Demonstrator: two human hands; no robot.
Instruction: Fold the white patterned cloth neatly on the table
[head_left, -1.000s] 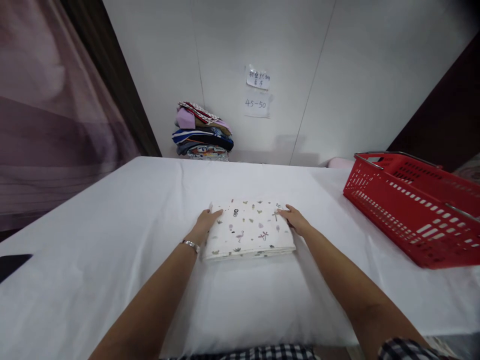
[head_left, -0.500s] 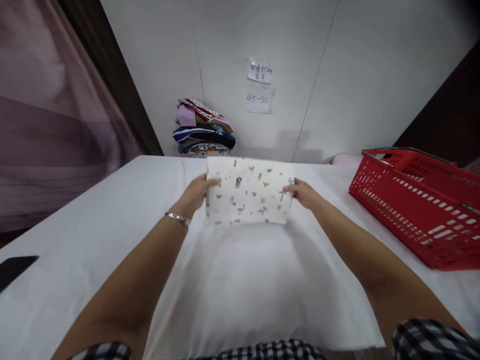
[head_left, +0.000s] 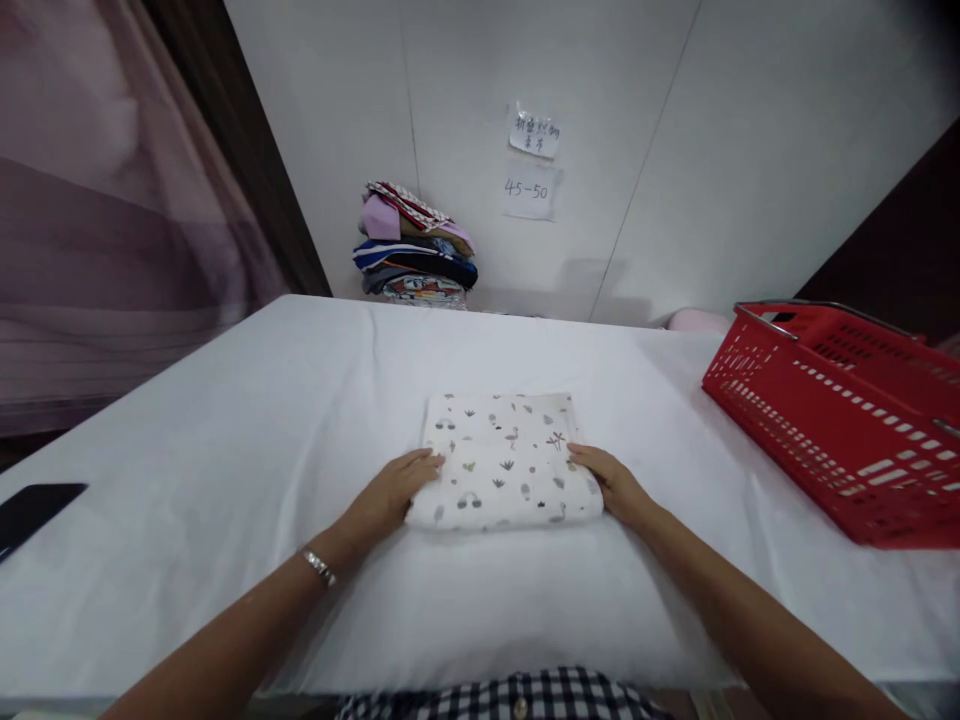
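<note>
A folded white cloth [head_left: 506, 465] with small printed plants, rainbows and birds lies flat on the white-covered table in front of me. My left hand [head_left: 401, 485] grips its left edge, the thumb and fingers closed around the side. On the opposite edge my right hand [head_left: 609, 480] holds the cloth the same way, its thumb on top and the other fingers partly hidden beneath. The near edge of the cloth looks like a rounded fold.
The table [head_left: 247, 430] has a wrinkled white cover. A red plastic basket [head_left: 840, 430] stands at the right. Against the back wall rises a stack of folded fabrics [head_left: 416, 250]. A dark flat object [head_left: 37, 510] lies at the left edge, and a pink curtain [head_left: 112, 250] hangs there.
The cloth was held up near the far side of the table. Both hands have brought it down and toward me, and it now lies on the tabletop.
</note>
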